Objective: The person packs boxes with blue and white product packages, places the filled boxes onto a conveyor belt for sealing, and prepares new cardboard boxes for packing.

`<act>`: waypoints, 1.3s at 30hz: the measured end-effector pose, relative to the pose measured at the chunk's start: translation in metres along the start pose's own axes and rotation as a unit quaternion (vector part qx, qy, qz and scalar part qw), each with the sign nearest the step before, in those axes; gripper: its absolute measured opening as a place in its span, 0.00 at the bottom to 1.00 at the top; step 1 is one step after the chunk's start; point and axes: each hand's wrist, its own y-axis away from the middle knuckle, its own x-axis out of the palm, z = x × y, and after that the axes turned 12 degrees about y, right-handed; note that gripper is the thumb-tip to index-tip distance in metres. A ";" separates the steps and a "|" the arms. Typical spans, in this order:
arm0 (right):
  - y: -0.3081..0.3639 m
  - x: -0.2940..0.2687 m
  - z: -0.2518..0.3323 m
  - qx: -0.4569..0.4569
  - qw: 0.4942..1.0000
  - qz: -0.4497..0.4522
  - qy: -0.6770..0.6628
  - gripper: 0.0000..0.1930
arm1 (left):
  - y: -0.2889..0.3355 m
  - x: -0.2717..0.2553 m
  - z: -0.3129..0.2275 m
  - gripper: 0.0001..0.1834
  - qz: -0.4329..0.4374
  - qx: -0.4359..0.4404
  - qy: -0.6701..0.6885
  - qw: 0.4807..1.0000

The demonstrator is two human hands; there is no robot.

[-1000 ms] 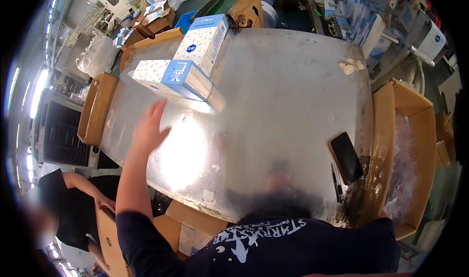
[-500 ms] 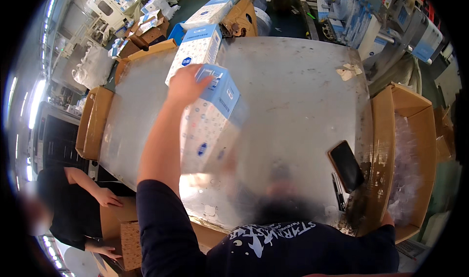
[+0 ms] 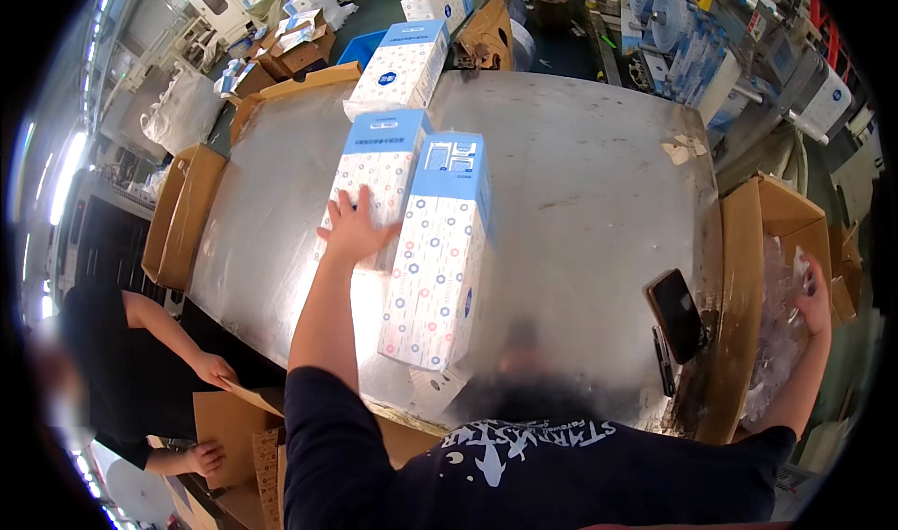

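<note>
Left of centre, the left hand spreads wide on a patterned box beside a second box on the counter; sideways pushing could knock both askew. At right, the right hand pinches clear plastic over a carton; loosening might drop it.

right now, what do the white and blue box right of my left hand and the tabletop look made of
Box: probably smooth printed card, with flat faces and crisp edges. Tabletop: likely sheet metal, scuffed, grey, with blurred reflections.

Part of a white-and-blue box hidden behind the left grip, a co-worker's head blurred
</note>
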 end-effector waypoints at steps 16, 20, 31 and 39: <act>0.049 0.177 0.146 -0.134 0.904 0.215 0.343 0.48 | 0.179 0.000 0.051 0.54 -0.053 0.056 0.109 0.991; 0.045 0.176 0.132 -0.159 0.910 0.223 0.311 0.42 | 0.198 -0.047 0.019 0.34 0.077 0.259 0.322 0.907; 0.037 0.171 0.100 -0.201 0.965 0.021 0.168 0.14 | 0.014 0.021 0.033 0.41 -0.121 0.067 -0.033 0.990; 0.047 0.198 0.196 -0.134 0.982 0.073 -0.107 0.05 | 0.208 0.092 0.063 0.28 -0.089 0.182 -0.027 0.979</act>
